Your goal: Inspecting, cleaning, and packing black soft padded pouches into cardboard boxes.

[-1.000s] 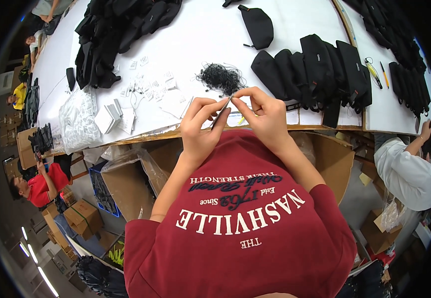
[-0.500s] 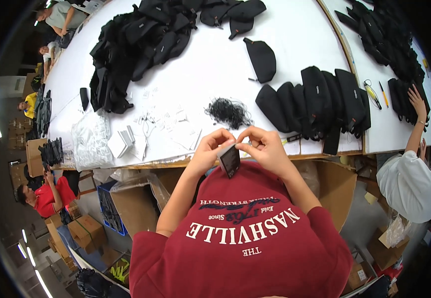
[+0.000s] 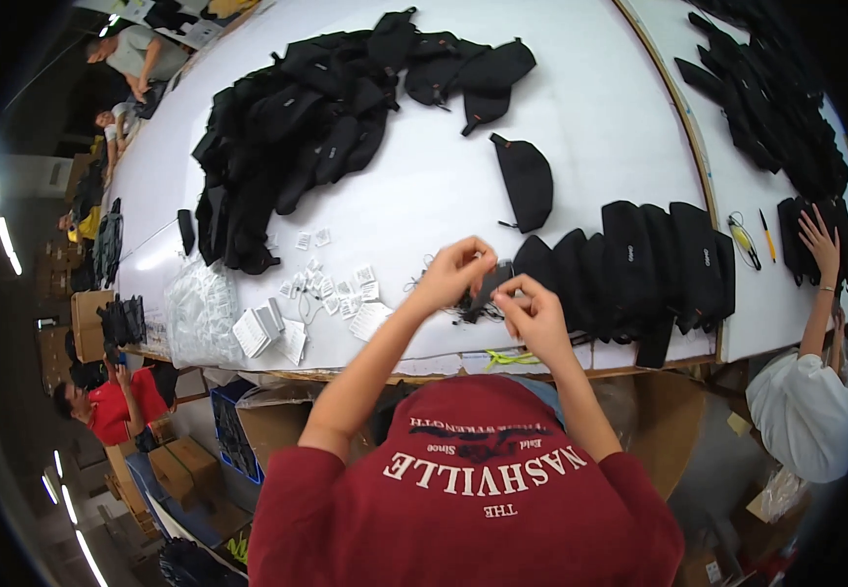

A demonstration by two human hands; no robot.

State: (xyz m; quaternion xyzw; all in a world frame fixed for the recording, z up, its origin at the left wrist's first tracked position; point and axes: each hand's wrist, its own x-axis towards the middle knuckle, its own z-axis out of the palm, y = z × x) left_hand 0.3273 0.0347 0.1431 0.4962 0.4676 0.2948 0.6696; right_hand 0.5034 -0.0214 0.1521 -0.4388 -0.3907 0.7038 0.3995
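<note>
Left hand (image 3: 458, 278) and right hand (image 3: 535, 313) curl by a tag (image 3: 491, 285); I can't tell if either pinches it. Bags (image 3: 625, 264) at 3 o'clock.

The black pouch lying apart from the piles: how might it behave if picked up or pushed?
The pouch probably flexes, being apparently fabric. It looks slim, so likely light. Lying flat, it seems unlikely to roll.

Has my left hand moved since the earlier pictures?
Yes, forward, away from your body: judged against the table's front edge, your left hand now appears farther in than before.
</note>
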